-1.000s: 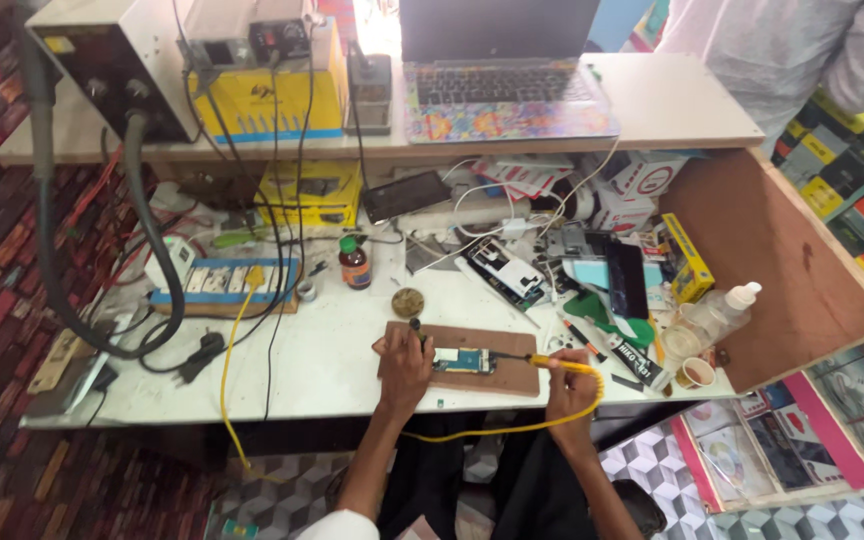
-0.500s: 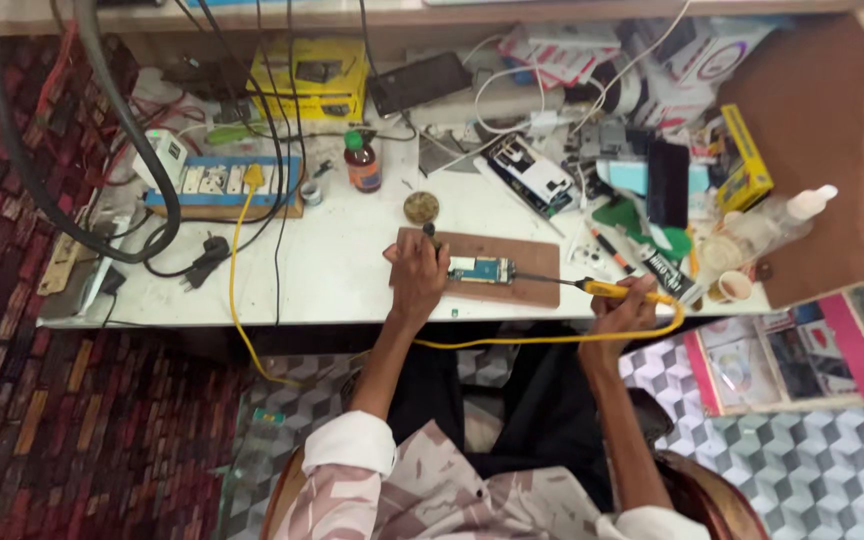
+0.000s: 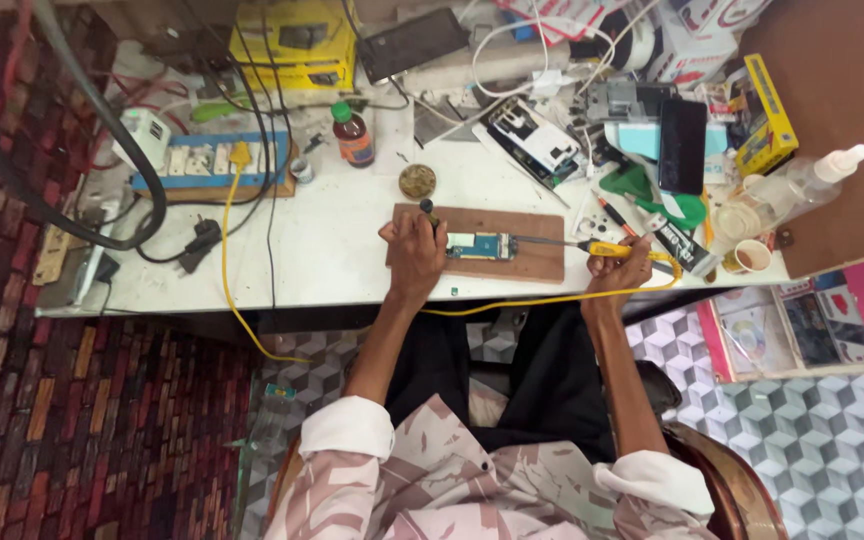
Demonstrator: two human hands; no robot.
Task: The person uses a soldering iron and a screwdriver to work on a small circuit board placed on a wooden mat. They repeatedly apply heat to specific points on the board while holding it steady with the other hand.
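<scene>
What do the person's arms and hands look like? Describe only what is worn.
Both arms wear a pale shirt with a brown-pink leaf-like pattern, sleeves rolled above the elbows into white cuffs. The left hand and right hand are bare: no gloves, and no rings or watch visible.

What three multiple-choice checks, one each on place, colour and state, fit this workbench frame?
1. The small blue circuit board lies on:
A. the brown wooden board
B. a laptop
C. the floor

2. The soldering iron's handle in the right hand is:
A. green
B. yellow
C. black

3. The left hand is:
A. resting open and flat
B. in the lap
C. gripping a small dark tool

Key: 1 A, the circuit board sits mid-plank; 2 B, handle matches its yellow cable; 3 C, fingers curl round the tool.
</scene>
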